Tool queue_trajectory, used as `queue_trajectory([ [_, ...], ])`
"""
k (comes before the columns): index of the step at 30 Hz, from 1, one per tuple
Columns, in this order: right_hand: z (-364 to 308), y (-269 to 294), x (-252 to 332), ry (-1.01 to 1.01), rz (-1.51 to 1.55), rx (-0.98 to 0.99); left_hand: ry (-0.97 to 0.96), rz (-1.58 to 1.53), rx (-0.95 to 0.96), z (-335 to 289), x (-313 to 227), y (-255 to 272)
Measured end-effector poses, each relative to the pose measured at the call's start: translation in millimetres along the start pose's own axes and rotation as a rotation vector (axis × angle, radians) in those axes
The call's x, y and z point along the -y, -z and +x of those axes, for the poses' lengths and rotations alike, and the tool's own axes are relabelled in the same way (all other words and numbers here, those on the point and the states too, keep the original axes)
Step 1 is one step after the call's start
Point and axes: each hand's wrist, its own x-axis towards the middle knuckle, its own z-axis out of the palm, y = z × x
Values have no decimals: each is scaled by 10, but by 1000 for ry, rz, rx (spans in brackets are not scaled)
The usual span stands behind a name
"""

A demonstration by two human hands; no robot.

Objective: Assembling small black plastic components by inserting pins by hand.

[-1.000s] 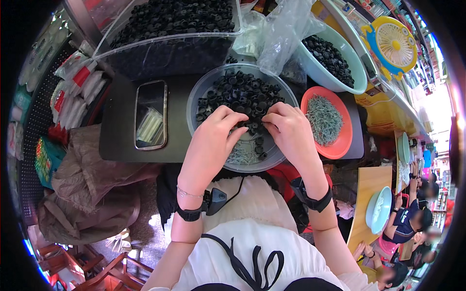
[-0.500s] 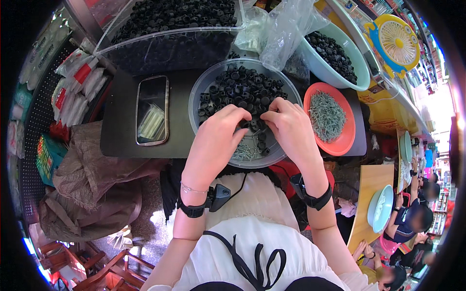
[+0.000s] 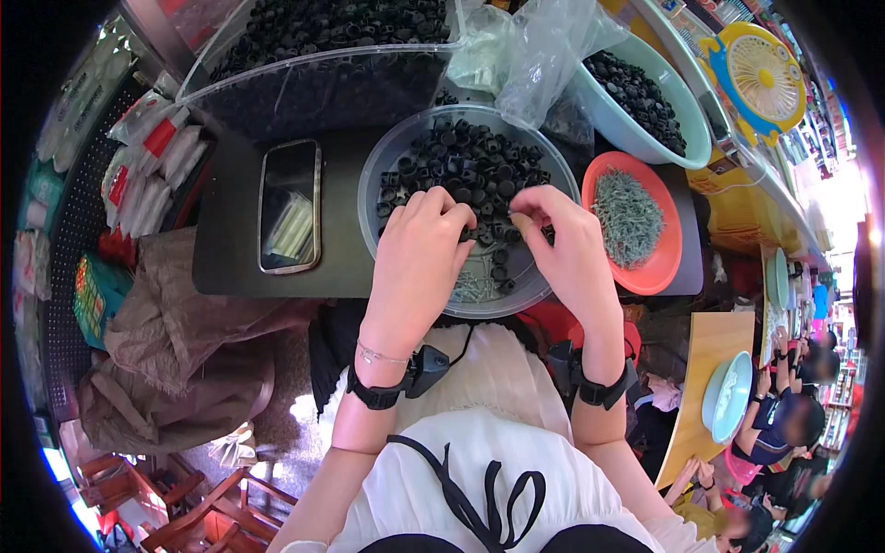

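Note:
A clear round bowl [image 3: 387,157] sits on a dark table, filled with several small black ring-shaped parts [image 3: 470,161] and some thin metal pins at its near side. My left hand [image 3: 419,253] rests over the bowl's near half, fingers curled together on a small black part. My right hand [image 3: 562,244] is just to its right, fingertips pinched on something small that I cannot make out. The fingertips of both hands nearly meet above the parts.
An orange dish of thin metal pins [image 3: 636,221] stands right of the bowl. A pale bowl of black parts [image 3: 645,92] is at the back right, a large clear tub of black parts [image 3: 323,46] at the back. A phone [image 3: 290,205] lies left. Other people sit at the lower right.
Both hands have shifted slightly within the bowl, the fingertips drawing closer together. The bowl and dishes stay in place.

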Motion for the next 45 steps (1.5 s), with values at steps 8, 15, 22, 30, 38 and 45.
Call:
queue_trajectory([
  [8,-207,-250,47,-115,818,-278,-19,-374,-82,51,-92,70],
  [15,-192,-231,122,3,854,-323,-126,-472,-170,46,-112,70],
  [22,-232,-240,180,35,782,-413,-128,-507,-146,3,-156,104],
  [30,-224,-140,223,209,302,-395,-196,-453,-210,4,-97,76],
  [38,-247,-194,283,13,865,-249,-78,-538,-160,-13,-125,149],
  [45,-252,-173,197,-39,933,-268,-167,-641,-131,21,-60,109],
])
